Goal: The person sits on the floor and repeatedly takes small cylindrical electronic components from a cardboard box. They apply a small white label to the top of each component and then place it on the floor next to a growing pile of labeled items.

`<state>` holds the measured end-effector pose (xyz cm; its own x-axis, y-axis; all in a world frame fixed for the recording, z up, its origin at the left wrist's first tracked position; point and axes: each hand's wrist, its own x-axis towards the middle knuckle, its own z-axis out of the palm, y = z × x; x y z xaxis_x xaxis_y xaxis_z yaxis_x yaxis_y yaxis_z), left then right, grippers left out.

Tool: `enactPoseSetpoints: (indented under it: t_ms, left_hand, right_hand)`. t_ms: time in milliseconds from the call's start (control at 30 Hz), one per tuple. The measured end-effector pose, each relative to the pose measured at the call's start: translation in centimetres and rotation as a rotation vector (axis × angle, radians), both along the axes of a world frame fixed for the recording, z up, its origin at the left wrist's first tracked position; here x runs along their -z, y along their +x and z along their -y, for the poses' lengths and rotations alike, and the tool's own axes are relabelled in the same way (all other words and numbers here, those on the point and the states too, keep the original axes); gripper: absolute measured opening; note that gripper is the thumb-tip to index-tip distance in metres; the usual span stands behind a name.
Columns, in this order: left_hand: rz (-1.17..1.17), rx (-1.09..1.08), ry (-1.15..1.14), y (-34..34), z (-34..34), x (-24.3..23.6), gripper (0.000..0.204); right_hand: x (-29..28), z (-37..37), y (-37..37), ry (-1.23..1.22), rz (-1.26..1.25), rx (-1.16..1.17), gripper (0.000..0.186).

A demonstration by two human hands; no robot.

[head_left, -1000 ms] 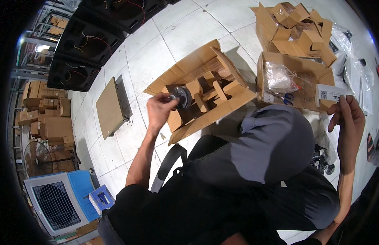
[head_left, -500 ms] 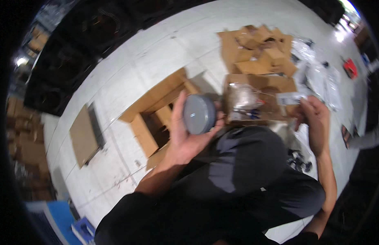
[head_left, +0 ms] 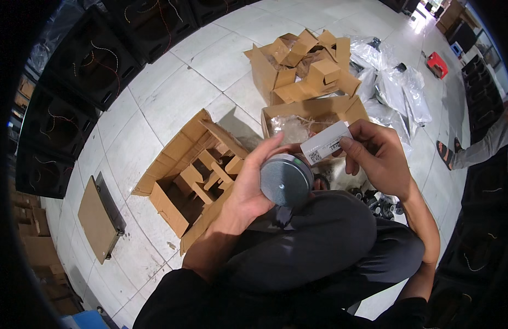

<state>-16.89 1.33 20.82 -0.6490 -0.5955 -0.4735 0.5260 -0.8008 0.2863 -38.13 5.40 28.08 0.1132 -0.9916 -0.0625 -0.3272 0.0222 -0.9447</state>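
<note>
My left hand (head_left: 248,189) is wrapped round a thick, round grey metal part (head_left: 285,183) that looks like a speaker driver, its flat face with a small centre dot turned toward me. Between the thumb and fingers of my right hand (head_left: 374,153) is a white printed label (head_left: 325,143). The label's lower left corner comes close to the part's upper right edge; whether they touch I cannot tell. Behind the label stands an open cardboard box (head_left: 352,109) with clear plastic wrapping (head_left: 289,127) inside. The part's underside is hidden.
To the left lies an open carton (head_left: 169,211) with cardboard dividers. Behind are a carton heaped with cardboard pieces (head_left: 270,77) and plastic-wrapped items (head_left: 394,88). A flat board on casters (head_left: 95,219), black speaker cabinets (head_left: 95,60) and another person's sandalled foot (head_left: 446,153) surround the area.
My right hand has moved left from beside the box, bringing the label up to the round part. My left hand has shifted slightly right and down, still holding the part. The view has shifted.
</note>
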Motion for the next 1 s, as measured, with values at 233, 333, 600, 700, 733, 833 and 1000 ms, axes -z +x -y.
enactPoseSetpoints:
  t_ms: [233,333,600,700,733,833,1000]
  left_hand:
    - [-0.065,0.143,-0.123,-0.5,-0.7,-1.4,0.038]
    - [0.029,0.141,-0.103,-0.6,-0.7,-0.8,0.037]
    - [0.089,0.178,-0.167,-0.7,-1.0,-1.9,0.033]
    - [0.081,0.207,-0.203,-0.9,-1.1,-1.8,0.033]
    - [0.076,0.212,-0.208,-0.8,-1.1,-1.8,0.033]
    - [0.097,0.209,-0.269,-0.8,-1.1,-1.6,0.032]
    - [0.095,0.229,-0.303,-0.8,-1.0,-1.8,0.033]
  right_hand:
    - [-0.5,0.4,-0.1,-0.167,-0.302,-0.124,0.016]
    - [-1.3,0.4,0.3,-0.151,-0.33,-0.084,0.017]
    - [-1.9,0.0,0.7,0.085,0.094,0.004,0.024]
    - [-1.8,-0.3,0.1,0.076,0.02,-0.032,0.025]
    - [-1.7,-0.4,-0.1,0.046,-0.016,-0.039,0.025]
    - [-1.8,-0.6,-0.4,0.01,-0.061,-0.047,0.024]
    - [-1.8,-0.9,-0.6,-0.109,-0.166,-0.051,0.02]
